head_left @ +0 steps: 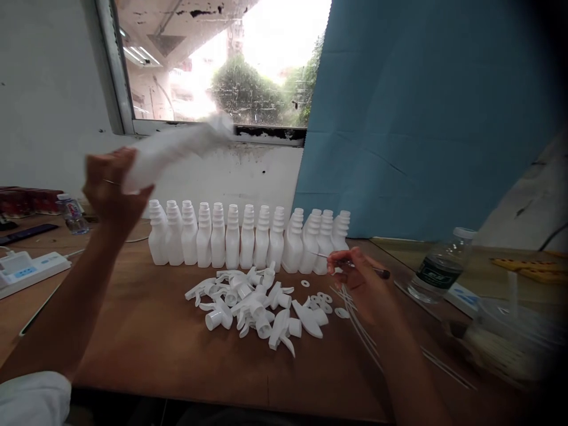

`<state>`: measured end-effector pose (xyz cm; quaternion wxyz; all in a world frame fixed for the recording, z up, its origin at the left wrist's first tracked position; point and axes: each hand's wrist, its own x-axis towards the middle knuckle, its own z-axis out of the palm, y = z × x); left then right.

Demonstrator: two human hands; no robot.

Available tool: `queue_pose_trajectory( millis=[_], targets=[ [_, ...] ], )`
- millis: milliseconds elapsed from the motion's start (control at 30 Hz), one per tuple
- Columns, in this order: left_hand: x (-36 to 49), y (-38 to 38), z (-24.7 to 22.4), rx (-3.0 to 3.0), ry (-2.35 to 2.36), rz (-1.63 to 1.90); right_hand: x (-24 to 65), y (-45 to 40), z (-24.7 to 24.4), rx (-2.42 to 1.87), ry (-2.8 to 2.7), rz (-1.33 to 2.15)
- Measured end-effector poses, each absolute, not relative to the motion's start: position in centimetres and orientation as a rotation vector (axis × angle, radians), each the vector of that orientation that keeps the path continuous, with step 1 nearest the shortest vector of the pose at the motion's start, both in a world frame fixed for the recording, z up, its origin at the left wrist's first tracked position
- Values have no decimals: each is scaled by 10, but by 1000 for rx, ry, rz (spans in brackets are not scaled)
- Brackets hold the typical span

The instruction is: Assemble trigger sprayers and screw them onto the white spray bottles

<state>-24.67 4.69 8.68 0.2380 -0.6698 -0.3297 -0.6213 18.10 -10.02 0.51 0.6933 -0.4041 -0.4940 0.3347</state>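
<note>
My left hand (110,183) is raised at the left, wrapped round a white spray bottle (173,148) that is tilted sideways and blurred by motion. My right hand (357,275) pinches a thin screwdriver-like tool (355,262) with a dark handle end, its tip pointing left. Behind stands a row of white open-necked bottles (233,236). A pile of white trigger spray heads (252,302) lies in front of them. Beside my right hand are white ring washers (322,302) and thin white tubes (361,331).
At the right stand a water bottle (439,269) and a clear cup with a straw (506,337). To the left are a power strip (33,269), a small plastic bottle (73,214) and a dark phone (29,233). A window and blue curtain (399,118) rise behind the table.
</note>
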Motion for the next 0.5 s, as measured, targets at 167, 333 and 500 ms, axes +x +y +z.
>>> queue_pose_trajectory(
  millis=[167,333,500],
  targets=[
    [-162,20,51,-1936,-90,-1089,164,-116,12,-868,-1224,1304],
    [-137,7,28,-1836,36,-1172,146,-115,6,-1038,-1148,1244],
    [-157,-12,36,-2292,-113,-966,146,-118,2,-1148,-1296,831]
  ],
)
